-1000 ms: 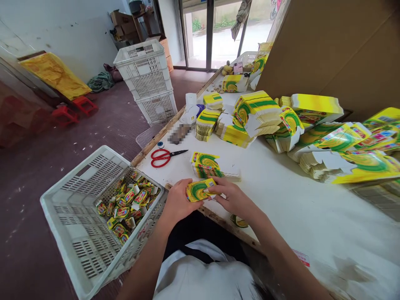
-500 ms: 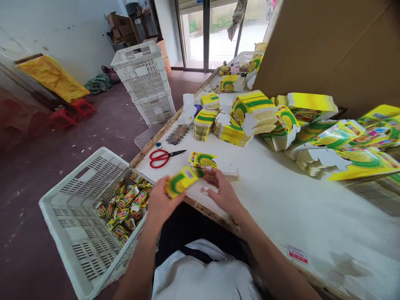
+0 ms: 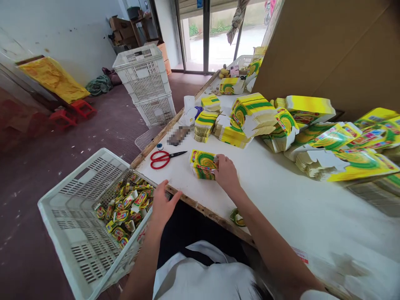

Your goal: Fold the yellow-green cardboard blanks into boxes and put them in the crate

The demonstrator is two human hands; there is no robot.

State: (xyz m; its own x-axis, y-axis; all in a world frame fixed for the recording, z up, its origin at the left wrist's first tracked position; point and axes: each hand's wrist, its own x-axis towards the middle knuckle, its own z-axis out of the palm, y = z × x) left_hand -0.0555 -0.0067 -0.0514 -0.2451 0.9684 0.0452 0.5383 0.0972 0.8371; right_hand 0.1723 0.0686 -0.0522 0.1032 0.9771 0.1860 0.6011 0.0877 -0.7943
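My right hand (image 3: 226,173) rests on a small stack of flat yellow-green carton blanks (image 3: 202,163) on the white table (image 3: 281,196), its fingers curled on the stack's right end. Over the near edge of a white plastic crate (image 3: 78,233) hovers my left hand (image 3: 162,203), fingers apart and holding nothing. Several folded small yellow-green boxes (image 3: 126,206) lie in that crate, just left of the table's edge.
Red-handled scissors (image 3: 164,157) lie left of the stack. Big piles of carton blanks (image 3: 250,118) crowd the table's back and right. A large brown cardboard sheet (image 3: 328,50) stands behind them. Stacked white crates (image 3: 146,83) and red stools (image 3: 70,112) are on the floor.
My left hand carried the folded box left and let it go over the crate; it is now empty. My right hand moved forward onto the stack of blanks.
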